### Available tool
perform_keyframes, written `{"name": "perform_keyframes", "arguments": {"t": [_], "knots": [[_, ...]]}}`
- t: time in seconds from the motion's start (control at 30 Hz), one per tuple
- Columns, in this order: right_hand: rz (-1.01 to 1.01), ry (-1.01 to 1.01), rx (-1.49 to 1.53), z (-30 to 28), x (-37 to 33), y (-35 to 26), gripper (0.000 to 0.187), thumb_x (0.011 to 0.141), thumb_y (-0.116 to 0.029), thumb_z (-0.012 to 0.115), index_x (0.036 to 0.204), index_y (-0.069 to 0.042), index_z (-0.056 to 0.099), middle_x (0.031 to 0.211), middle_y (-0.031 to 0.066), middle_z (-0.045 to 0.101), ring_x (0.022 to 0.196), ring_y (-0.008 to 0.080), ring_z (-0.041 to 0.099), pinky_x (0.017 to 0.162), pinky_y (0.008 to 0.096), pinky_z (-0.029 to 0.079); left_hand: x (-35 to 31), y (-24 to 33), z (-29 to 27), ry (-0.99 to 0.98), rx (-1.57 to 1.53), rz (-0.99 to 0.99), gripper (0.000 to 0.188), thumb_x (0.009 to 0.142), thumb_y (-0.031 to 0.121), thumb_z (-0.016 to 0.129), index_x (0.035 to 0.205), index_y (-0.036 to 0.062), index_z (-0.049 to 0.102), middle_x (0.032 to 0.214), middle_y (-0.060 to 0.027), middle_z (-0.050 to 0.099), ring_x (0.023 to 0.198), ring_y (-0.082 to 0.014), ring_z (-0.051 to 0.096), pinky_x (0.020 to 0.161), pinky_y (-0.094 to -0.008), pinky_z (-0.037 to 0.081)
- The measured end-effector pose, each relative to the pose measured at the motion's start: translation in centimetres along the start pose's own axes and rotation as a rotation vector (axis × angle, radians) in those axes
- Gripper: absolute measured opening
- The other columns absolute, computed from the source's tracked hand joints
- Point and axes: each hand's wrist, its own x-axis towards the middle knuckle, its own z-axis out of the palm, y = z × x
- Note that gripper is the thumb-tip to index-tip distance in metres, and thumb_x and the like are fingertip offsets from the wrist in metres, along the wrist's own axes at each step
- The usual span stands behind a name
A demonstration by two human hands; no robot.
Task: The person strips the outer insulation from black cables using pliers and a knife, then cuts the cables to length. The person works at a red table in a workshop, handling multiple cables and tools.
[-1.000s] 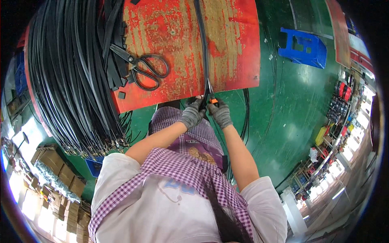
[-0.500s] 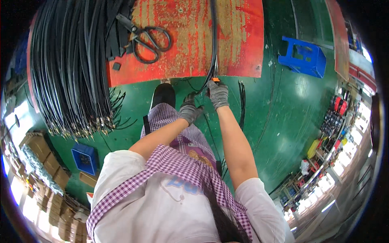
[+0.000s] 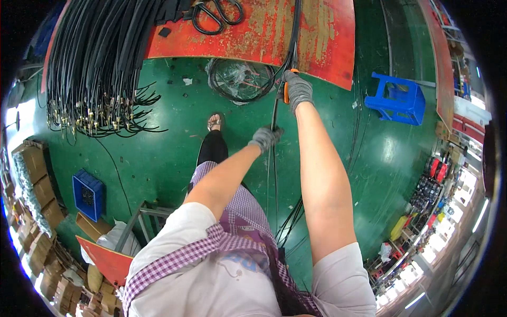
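My right hand (image 3: 299, 93), in a grey knitted glove, is closed around an orange-handled tool (image 3: 287, 93) just off the front edge of the red table (image 3: 253, 47). Its working end is hidden, so I cannot tell the kind. Black cables (image 3: 296, 37) run across the table top and down past this hand. Lower and to the left, my left hand (image 3: 265, 138), gloved alike, is closed on those hanging cables, with thin strands trailing below it. Large black-handled scissors (image 3: 216, 18) lie at the table's far side.
A thick bundle of black cables with brass-coloured ends (image 3: 105, 68) hangs over the table's left. Beneath the table lies a coil of cable in clear plastic (image 3: 243, 82). A blue stool (image 3: 396, 98) lies at right, a blue crate (image 3: 88, 194) at left.
My left hand has gone from near the table edge down along the cables, away from the right hand. The view has shifted, showing more floor and my left foot.
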Motion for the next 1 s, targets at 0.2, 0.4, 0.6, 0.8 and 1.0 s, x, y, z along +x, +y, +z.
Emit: {"name": "perform_keyframes", "arguments": {"t": [0.2, 0.4, 0.6, 0.8, 1.0], "knots": [[-0.089, 0.009, -0.044, -0.3, 0.5, 1.1, 0.020, 0.068, -0.027, 0.058, 0.065, -0.007, 0.057, 0.058, 0.0052, 0.052, 0.043, 0.0155, 0.049, 0.037, 0.0281, 0.041, -5.2, -5.0, 3.9, -0.136, -0.588, -0.209, 0.033, 0.078, 0.024, 0.053, 0.098, -0.0017, 0.050, 0.084, -0.0078, 0.054, 0.063, -0.0152, 0.052, 0.057, -0.0286, 0.045], [-0.237, -0.044, -0.303, -0.3, 0.2, 1.3, 0.047, 0.073, -0.047, 0.043, 0.078, -0.002, 0.057, 0.068, 0.0171, 0.057, 0.070, 0.0276, 0.056, 0.066, 0.0349, 0.042, -4.7, -10.5, 4.5, 0.026, -0.259, -0.245, 0.037, 0.078, 0.031, 0.048, 0.094, -0.0010, 0.053, 0.081, -0.0120, 0.057, 0.067, -0.0213, 0.056, 0.057, -0.0319, 0.045], [-0.236, 0.064, -0.219, -0.1, 1.5, 2.2, 0.040, 0.070, -0.041, 0.050, 0.073, -0.002, 0.058, 0.074, 0.0146, 0.059, 0.077, 0.0256, 0.056, 0.067, 0.0343, 0.041, -0.9, -15.6, 4.2, 0.061, 0.192, 0.116, 0.039, 0.076, 0.035, 0.049, 0.091, 0.0000, 0.055, 0.078, -0.0124, 0.059, 0.067, -0.0220, 0.057, 0.057, -0.0326, 0.044], [-0.366, 0.102, -0.147, 1.9, 2.2, 2.3, 0.031, 0.069, -0.035, 0.050, 0.075, -0.006, 0.058, 0.075, 0.0126, 0.060, 0.073, 0.0268, 0.056, 0.066, 0.0346, 0.042, -3.5, -6.5, -2.7, 0.000, 0.021, 0.397, 0.039, 0.078, 0.032, 0.052, 0.102, 0.0009, 0.050, 0.086, -0.0091, 0.057, 0.072, -0.0169, 0.054, 0.061, -0.0278, 0.043], [-0.388, -0.026, -0.512, 0.2, 0.3, 0.4, 0.041, 0.067, -0.042, 0.046, 0.082, -0.006, 0.058, 0.082, 0.0157, 0.059, 0.080, 0.0291, 0.055, 0.071, 0.0347, 0.041, -1.5, -7.7, -1.3, -0.104, 0.110, 0.248, 0.038, 0.079, 0.036, 0.049, 0.098, 0.0028, 0.052, 0.082, -0.0090, 0.057, 0.070, -0.0152, 0.054, 0.061, -0.0275, 0.042]]}}
